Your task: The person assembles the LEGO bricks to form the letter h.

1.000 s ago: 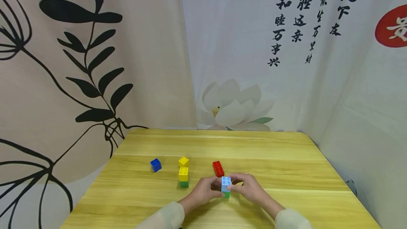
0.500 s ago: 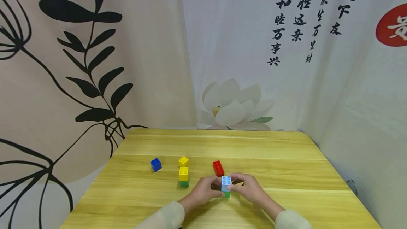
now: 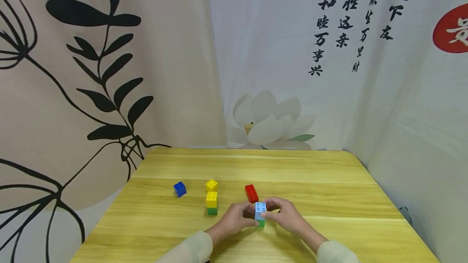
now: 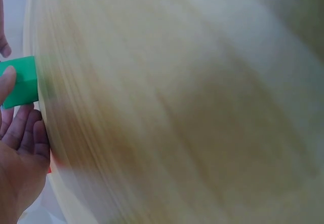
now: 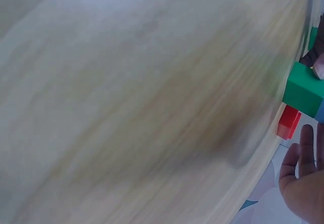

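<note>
In the head view a light blue toy brick [image 3: 260, 207] sits on top of a green toy brick [image 3: 261, 223], making a small stack. My left hand [image 3: 235, 217] pinches the green brick from the left, its thumb low on the near side. From the right, my right hand [image 3: 287, 214] pinches the light blue brick between thumb and fingers. The left wrist view shows the green brick [image 4: 25, 84] against the left thumb. In the right wrist view the green brick [image 5: 304, 91] shows below a sliver of blue, and the right hand [image 5: 306, 183] has its lower fingers loosely extended.
Just behind the hands lies a red brick [image 3: 251, 193]. Farther left a yellow brick [image 3: 211, 200] sits on a green one [image 3: 212, 211], with another yellow brick [image 3: 211, 185] behind and a dark blue brick [image 3: 180, 189] beside. The wooden table [image 3: 310, 165] ends at a curtain.
</note>
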The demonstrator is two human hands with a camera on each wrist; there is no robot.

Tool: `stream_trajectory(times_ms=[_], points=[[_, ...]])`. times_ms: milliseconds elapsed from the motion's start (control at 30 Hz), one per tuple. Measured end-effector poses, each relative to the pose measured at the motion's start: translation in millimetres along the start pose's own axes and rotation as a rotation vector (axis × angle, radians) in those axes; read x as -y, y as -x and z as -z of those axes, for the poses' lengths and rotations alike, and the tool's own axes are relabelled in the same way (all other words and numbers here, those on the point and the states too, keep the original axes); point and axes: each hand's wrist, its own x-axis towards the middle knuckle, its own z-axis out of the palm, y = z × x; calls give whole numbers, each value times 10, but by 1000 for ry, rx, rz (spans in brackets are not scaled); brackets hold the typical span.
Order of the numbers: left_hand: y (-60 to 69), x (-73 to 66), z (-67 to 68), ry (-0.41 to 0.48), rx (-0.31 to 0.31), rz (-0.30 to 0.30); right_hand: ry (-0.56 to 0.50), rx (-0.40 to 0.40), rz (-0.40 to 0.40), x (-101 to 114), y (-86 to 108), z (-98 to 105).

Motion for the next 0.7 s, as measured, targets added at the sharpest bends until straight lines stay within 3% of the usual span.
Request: stream_trajectory(times_ms=[333,700], points=[[-14,13,2,-5,-7,3,83,31,38,16,-31,45],[1,-1,-3,9,0,-2,78,29,42,-9,-22,37]])
